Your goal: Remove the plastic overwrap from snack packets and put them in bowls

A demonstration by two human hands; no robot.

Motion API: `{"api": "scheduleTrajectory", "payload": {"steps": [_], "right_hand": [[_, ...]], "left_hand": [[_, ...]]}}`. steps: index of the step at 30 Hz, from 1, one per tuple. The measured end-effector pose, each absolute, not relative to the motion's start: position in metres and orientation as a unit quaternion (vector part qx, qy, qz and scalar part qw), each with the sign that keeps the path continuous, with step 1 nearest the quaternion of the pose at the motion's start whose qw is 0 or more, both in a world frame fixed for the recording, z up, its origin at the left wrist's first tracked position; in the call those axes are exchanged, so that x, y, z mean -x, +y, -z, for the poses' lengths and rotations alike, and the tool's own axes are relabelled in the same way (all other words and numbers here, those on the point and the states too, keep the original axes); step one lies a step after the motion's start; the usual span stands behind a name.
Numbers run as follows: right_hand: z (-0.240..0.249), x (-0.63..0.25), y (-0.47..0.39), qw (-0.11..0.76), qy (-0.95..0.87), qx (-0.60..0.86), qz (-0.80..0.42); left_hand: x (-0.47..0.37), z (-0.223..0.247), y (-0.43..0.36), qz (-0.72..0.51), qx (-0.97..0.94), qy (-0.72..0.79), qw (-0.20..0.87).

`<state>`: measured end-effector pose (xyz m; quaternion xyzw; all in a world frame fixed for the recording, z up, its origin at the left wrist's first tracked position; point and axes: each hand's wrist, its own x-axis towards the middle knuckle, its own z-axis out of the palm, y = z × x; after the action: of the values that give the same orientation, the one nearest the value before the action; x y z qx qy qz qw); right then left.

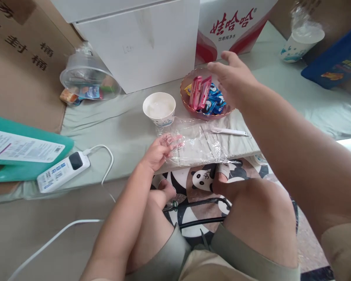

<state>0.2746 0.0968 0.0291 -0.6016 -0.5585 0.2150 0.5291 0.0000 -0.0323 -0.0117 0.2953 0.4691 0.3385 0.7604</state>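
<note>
At the near edge of the cloth-covered surface, my left hand [158, 151] has its fingers closed on a clear plastic bag [197, 142], which lies spread flat to the right. My right hand [235, 76] hovers by the right rim of a pinkish see-through bowl [193, 112], fingers apart and holding nothing. Inside the bowl are pink-wrapped snack sticks [200, 93] and several small blue packets [215, 102]. Left of the bowl stands a white paper cup [159, 107] with something pale inside. A slim white box cutter [230, 132] rests partly on the bag.
White boxes [146, 43] stand behind the bowl. On the left are a tipped clear tub [90, 80] with snacks, a white power strip [63, 171] and a green jug [23, 148]. Another paper cup [302, 43] and a blue package [335, 62] are at the right.
</note>
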Motion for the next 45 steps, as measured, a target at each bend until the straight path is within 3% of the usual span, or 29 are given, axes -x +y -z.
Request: {"api": "scheduleTrajectory", "payload": {"steps": [3,8,12,17,21,28,30,36,40,45], "right_hand": [[-0.025,-0.265,0.037,0.545,-0.507,0.624,-0.239],[0.028,-0.263,-0.059,0.590,-0.523,0.592,-0.169],[0.057,-0.268,-0.082,0.488,-0.569,0.654,-0.104],[0.056,-0.274,-0.073,0.379,-0.621,0.681,-0.079],[0.047,-0.270,-0.067,0.458,-0.616,0.628,-0.128],[0.036,-0.259,-0.070,0.576,-0.554,0.540,-0.265],[0.036,-0.261,-0.071,0.575,-0.549,0.522,-0.310],[0.031,-0.265,-0.075,0.443,-0.514,0.643,-0.355],[0.026,-0.264,-0.073,0.500,-0.457,0.661,-0.324],[0.032,-0.263,-0.066,0.566,-0.453,0.602,-0.335]], "left_hand": [[0.004,0.009,-0.033,-0.327,-0.302,0.452,0.773],[0.012,0.011,-0.033,-0.275,-0.337,0.414,0.799],[0.019,0.015,-0.034,-0.271,-0.371,0.395,0.796],[0.037,0.012,-0.035,-0.233,-0.442,0.410,0.763],[0.050,0.011,-0.032,-0.191,-0.464,0.446,0.741],[0.020,0.023,-0.016,-0.381,-0.476,0.539,0.582],[0.013,0.024,-0.011,-0.428,-0.456,0.533,0.570],[0.019,0.026,-0.003,-0.481,-0.420,0.515,0.572],[0.033,0.032,-0.004,-0.463,-0.444,0.545,0.540],[0.049,0.033,-0.005,-0.471,-0.434,0.501,0.582]]}}
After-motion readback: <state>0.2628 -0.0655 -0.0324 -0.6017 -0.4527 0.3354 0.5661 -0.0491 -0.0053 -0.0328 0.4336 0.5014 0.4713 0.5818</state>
